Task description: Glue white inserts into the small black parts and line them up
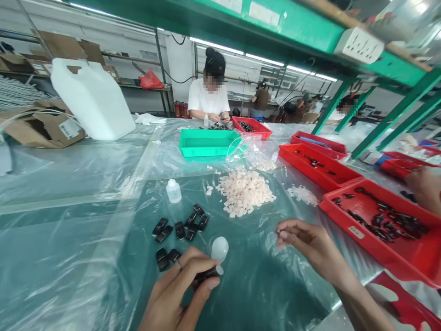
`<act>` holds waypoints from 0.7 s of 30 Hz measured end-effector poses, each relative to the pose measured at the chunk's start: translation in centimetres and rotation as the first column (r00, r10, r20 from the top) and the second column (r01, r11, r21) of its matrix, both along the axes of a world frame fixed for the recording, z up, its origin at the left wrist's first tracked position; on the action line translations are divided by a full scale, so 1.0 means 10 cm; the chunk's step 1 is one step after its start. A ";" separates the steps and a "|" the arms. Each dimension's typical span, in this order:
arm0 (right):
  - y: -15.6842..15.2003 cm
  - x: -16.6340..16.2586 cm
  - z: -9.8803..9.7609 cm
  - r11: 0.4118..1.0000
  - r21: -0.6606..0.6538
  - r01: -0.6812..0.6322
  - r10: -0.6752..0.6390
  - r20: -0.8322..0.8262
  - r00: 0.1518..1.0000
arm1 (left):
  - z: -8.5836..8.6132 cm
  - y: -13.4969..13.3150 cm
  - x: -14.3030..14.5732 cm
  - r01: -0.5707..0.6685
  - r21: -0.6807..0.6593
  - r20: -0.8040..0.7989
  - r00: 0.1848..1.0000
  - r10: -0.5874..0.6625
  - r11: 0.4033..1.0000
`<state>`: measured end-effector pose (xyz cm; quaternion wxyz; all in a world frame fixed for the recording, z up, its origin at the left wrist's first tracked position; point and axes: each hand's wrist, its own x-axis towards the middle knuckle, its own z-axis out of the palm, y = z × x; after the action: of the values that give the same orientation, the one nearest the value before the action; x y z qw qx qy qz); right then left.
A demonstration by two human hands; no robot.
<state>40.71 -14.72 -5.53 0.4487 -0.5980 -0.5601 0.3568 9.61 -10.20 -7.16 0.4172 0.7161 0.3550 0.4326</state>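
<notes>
My left hand is closed on a dark, tube-like part with a pale round end. Just beyond its fingertips is a small translucent white bottle, seen nearly end-on; whether the fingers touch it I cannot tell. My right hand, off to the right, pinches a tiny dark piece too small to name. Several glossy black parts lie beyond my left hand, some partly hidden by it. A white dropper bottle stands behind them, and a heap of pale, flat pieces lies in the middle.
Red trays with dark parts line the right side. At the back are a green tray, a large white jug and a cardboard box. A person in white sits opposite; another person's hand reaches in at right.
</notes>
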 end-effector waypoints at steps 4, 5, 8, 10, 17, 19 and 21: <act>-0.14 -0.80 0.16 0.970 0.064 -0.236 0.244 -0.211 0.947 | 0.02 0.04 -0.04 0.116 0.062 -0.039 0.993 -0.114 0.991; -0.14 -0.92 0.17 0.958 0.082 -0.274 0.286 -0.280 0.916 | 0.04 0.05 -0.05 0.145 0.082 -0.055 0.989 -0.140 0.986; -0.06 -1.12 0.15 0.939 0.102 -0.328 0.335 -0.487 0.807 | 0.07 0.07 -0.07 0.192 0.131 -0.074 0.980 -0.184 0.973; -0.01 -1.17 0.10 0.937 0.092 -0.337 0.329 -0.555 0.764 | 0.08 0.06 -0.06 0.204 0.141 -0.071 0.978 -0.196 0.969; 0.03 -1.23 0.03 0.925 0.058 -0.375 0.309 -0.687 0.657 | 0.09 0.04 -0.05 0.255 0.102 -0.050 0.967 -0.251 0.962; 0.02 -1.23 0.01 0.921 0.047 -0.387 0.298 -0.724 0.622 | 0.09 0.03 -0.06 0.276 0.102 -0.046 0.961 -0.272 0.956; 0.02 -1.24 -0.02 0.919 0.038 -0.393 0.285 -0.754 0.592 | 0.08 0.02 -0.07 0.296 0.089 -0.048 0.955 -0.292 0.951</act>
<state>28.31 -14.47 -5.69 0.5211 -0.3089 -0.4049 0.6850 8.93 -9.97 -6.33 0.4362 0.7874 0.2307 0.3695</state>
